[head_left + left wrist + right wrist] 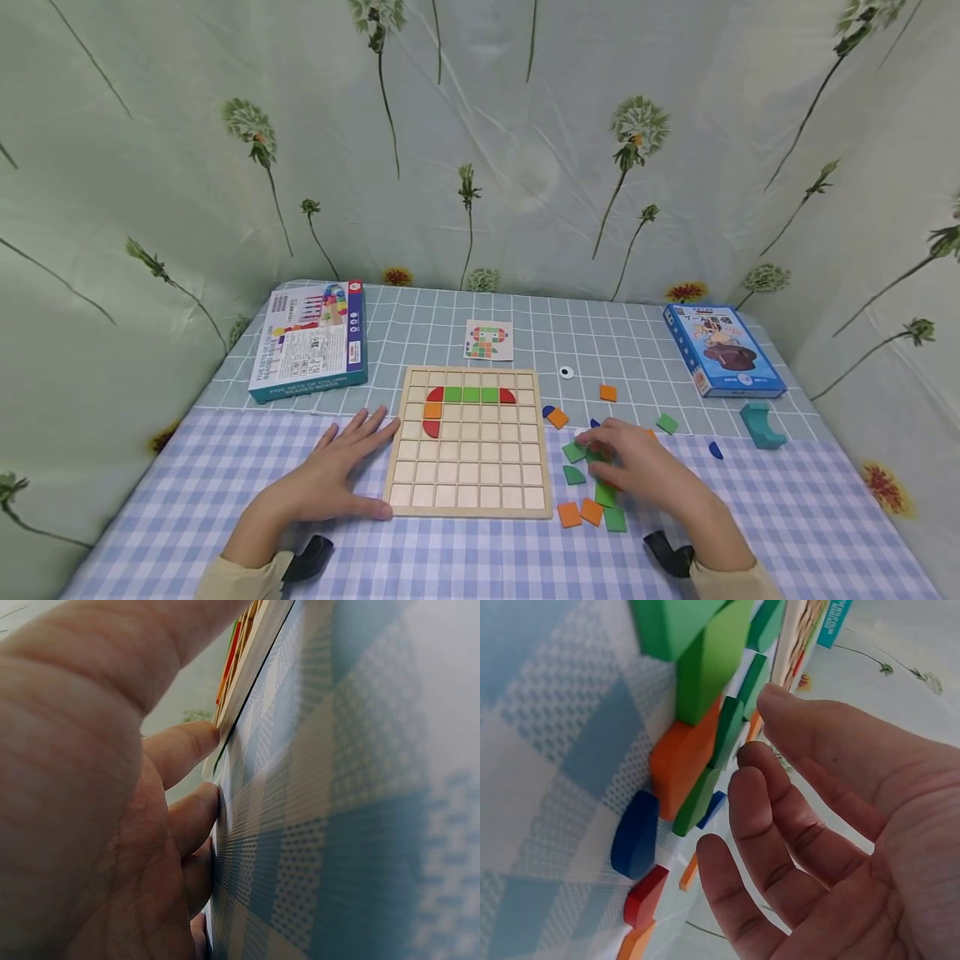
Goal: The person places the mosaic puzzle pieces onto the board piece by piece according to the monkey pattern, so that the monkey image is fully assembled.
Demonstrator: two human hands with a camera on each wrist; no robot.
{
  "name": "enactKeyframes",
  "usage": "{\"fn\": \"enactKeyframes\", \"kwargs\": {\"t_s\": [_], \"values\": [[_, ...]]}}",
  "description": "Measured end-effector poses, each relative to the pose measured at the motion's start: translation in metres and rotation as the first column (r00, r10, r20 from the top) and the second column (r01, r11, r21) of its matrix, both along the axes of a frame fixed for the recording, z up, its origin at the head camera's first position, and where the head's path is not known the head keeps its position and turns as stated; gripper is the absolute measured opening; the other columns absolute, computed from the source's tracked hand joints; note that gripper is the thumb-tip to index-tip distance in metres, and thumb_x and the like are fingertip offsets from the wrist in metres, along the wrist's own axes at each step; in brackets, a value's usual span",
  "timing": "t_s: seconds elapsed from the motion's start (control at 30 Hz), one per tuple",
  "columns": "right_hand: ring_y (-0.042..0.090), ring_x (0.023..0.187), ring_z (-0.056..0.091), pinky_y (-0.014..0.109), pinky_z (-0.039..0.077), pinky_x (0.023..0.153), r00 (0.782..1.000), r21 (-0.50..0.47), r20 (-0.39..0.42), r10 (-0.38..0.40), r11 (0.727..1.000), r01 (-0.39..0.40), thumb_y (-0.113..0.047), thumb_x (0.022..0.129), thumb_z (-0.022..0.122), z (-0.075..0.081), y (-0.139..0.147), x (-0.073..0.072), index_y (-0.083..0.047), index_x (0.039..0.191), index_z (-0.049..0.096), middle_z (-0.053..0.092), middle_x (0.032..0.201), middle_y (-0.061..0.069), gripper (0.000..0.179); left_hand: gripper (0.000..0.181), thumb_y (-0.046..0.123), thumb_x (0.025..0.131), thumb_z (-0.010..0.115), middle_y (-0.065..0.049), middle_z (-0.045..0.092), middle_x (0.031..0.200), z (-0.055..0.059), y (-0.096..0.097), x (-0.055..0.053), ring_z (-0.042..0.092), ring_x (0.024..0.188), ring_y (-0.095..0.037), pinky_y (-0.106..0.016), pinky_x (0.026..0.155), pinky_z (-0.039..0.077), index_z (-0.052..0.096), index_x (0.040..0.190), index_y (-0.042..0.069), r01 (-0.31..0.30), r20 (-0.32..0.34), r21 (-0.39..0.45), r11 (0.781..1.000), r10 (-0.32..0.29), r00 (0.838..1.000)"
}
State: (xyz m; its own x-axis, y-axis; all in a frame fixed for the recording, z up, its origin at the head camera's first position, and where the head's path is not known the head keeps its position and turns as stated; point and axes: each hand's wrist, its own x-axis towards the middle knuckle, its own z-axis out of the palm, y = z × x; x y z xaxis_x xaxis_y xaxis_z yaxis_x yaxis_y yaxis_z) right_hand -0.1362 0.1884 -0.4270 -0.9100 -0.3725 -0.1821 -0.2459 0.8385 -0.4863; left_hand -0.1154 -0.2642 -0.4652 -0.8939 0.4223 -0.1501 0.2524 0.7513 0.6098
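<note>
A wooden grid board (480, 475) lies on the cloth with red quarter-round pieces (507, 396), green squares (471, 395) and an orange square (432, 410) in its upper left cells. My left hand (333, 475) rests flat with fingers spread, thumb and index fingertips right at the board's left edge. To the right of the board, my right hand (637, 467) hovers over a loose heap of pieces, its fingers loosely bent. In the right wrist view nothing shows between its fingertips, which are close to green pieces (731, 731), an orange piece (679, 765) and a blue piece (635, 835).
A picture card (489, 340) lies behind the board. Boxes stand at the back left (311, 340) and back right (723, 350). A teal curved block (761, 427) sits on the right. An eye piece (566, 372) and orange squares (570, 514) lie around the heap.
</note>
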Motion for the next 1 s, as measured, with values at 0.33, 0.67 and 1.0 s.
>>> {"fn": "enactKeyframes", "kwargs": {"t_s": [0.33,0.67,1.0], "values": [[0.011,0.084,0.053,0.025,0.049,0.071,1.0,0.022,0.001,-0.001,1.0,0.001,-0.011,0.089,0.087,-0.007,-0.005,-0.008,-0.016,0.119,0.08,0.06,0.092,-0.007,0.031,0.119,0.064,0.073,0.092,-0.014,0.021,0.18,0.003,0.002,0.0,0.007,0.166,-0.051,-0.081,0.125,-0.003,0.035,0.17,0.024,0.006,-0.006,0.005,1.0,-0.006,1.0],[0.011,0.083,0.052,0.025,0.049,0.071,1.0,-0.001,-0.012,0.011,1.0,-0.011,-0.011,0.09,0.086,-0.011,-0.004,-0.009,-0.016,0.114,0.079,0.06,0.09,-0.007,0.026,0.119,0.064,0.073,0.092,-0.014,0.02,0.181,0.003,0.002,0.0,0.006,0.167,-0.05,-0.081,0.125,-0.003,0.035,0.17,0.024,0.004,0.003,0.003,1.0,-0.004,1.0],[0.011,0.085,0.053,0.026,0.051,0.074,1.0,0.037,-0.012,-0.023,0.999,0.024,-0.013,0.09,0.087,-0.012,-0.009,-0.012,-0.017,0.114,0.079,0.06,0.092,-0.007,0.026,0.119,0.065,0.072,0.091,-0.014,0.021,0.18,0.002,0.002,0.0,0.007,0.167,-0.05,-0.081,0.125,-0.002,0.036,0.17,0.024,0.0,-0.006,-0.001,1.0,0.0,1.0]]}}
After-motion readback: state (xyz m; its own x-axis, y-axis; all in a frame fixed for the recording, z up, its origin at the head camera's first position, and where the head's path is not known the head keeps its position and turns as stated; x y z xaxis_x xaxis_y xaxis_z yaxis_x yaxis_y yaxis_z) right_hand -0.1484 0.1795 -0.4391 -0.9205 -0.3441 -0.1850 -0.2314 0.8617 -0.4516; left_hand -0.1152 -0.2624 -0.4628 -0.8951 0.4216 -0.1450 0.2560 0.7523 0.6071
